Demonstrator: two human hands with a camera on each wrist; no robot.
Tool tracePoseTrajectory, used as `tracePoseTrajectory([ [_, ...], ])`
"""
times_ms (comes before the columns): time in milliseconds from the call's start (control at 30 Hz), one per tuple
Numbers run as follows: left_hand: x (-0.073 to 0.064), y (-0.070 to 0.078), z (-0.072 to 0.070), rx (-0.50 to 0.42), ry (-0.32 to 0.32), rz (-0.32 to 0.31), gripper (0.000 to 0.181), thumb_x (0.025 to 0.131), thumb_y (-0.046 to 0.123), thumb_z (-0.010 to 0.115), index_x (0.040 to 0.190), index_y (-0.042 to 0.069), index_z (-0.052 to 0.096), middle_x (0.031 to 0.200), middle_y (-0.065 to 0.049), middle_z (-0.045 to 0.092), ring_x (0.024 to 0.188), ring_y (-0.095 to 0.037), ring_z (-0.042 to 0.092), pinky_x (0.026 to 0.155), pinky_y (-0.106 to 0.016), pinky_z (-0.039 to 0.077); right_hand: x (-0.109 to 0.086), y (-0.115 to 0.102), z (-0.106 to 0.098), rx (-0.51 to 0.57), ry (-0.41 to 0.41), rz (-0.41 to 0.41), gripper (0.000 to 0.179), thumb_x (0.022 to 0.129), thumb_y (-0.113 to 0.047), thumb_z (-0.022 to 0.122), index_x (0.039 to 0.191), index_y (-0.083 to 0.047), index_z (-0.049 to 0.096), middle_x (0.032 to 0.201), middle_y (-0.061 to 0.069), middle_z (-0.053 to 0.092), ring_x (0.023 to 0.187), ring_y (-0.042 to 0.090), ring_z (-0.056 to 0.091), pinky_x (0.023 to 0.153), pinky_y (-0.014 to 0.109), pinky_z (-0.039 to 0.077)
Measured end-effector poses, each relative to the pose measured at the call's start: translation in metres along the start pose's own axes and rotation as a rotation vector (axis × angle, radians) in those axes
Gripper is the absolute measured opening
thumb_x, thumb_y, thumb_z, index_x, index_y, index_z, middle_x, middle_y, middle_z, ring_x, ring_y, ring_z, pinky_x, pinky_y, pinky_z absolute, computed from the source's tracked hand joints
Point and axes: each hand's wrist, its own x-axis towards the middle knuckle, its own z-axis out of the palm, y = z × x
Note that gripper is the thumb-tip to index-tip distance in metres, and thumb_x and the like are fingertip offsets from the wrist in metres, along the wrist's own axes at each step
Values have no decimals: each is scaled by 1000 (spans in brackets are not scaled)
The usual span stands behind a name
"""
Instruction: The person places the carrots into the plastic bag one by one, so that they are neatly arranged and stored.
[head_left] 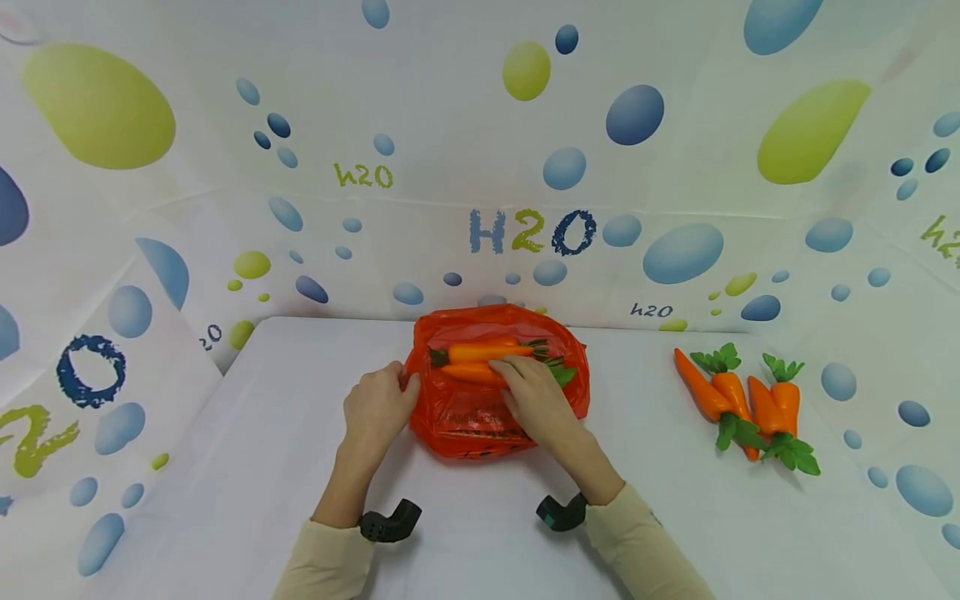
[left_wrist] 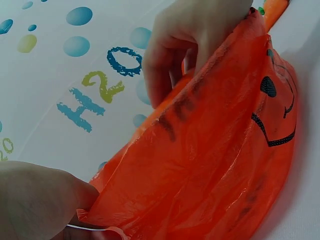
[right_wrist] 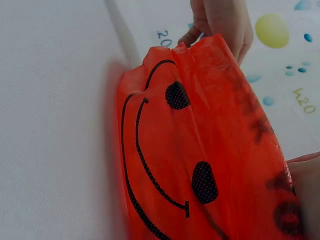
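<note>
An orange-red plastic bag (head_left: 465, 421) lies with its mouth open in the middle of the table, and several toy carrots (head_left: 483, 352) with green tops are inside. My left hand (head_left: 382, 404) pinches the bag's left rim between thumb and fingers. Reaching in over the right rim, my right hand (head_left: 536, 400) has its fingers and thumb around the nearest carrot (head_left: 468, 372). In the left wrist view, the bag wall hides the right fingertips. A black smiling face is printed on the bag (right_wrist: 165, 150), seen in the right wrist view.
To the right on the white table (head_left: 637, 517) lies a loose group of several more toy carrots (head_left: 701, 387) with green leaves. Behind the table hangs a white cloth (head_left: 450, 167) printed with blue and green drops.
</note>
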Motion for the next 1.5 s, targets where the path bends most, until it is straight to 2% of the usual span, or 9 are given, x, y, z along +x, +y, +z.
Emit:
tracePoseTrajectory([
  [267, -1, 0, -2, 0, -9, -6, 26, 96, 25, 54, 80, 6, 60, 60, -5, 54, 52, -19, 50, 46, -26, 38, -1, 4, 7, -24, -47, 34, 42, 88, -6, 73, 128, -5, 62, 128, 10, 64, 122, 29, 59, 107, 48, 47],
  [600, 0, 0, -2, 4, -9, -11, 25, 96, 24, 54, 80, 6, 60, 60, -5, 54, 52, -18, 50, 46, -27, 38, -2, 3, 12, -97, -107, 19, 36, 91, -8, 70, 127, -10, 64, 126, 6, 67, 118, 27, 57, 100, 50, 48],
  [867, 0, 0, -3, 8, -8, -10, 26, 96, 24, 53, 79, 6, 59, 59, -5, 54, 52, -19, 50, 46, -27, 37, -2, 2, 18, -99, -125, 7, 32, 93, -6, 66, 125, -10, 64, 124, 5, 67, 118, 27, 57, 100, 49, 48],
  [1100, 0, 1, -2, 10, -3, -11, 25, 96, 25, 54, 79, 7, 59, 59, -4, 54, 52, -19, 49, 46, -27, 36, -2, 1, 21, -100, -180, 3, 28, 98, -6, 59, 125, -9, 64, 123, 5, 65, 118, 25, 57, 105, 44, 48],
  [1500, 0, -1, 0, 14, 12, 4, 26, 95, 25, 54, 76, 8, 57, 58, -4, 52, 51, -19, 48, 46, -26, 35, -3, 2, 23, -174, -159, 48, 25, 94, -6, 64, 119, -10, 68, 118, 7, 65, 114, 28, 56, 96, 48, 49],
])
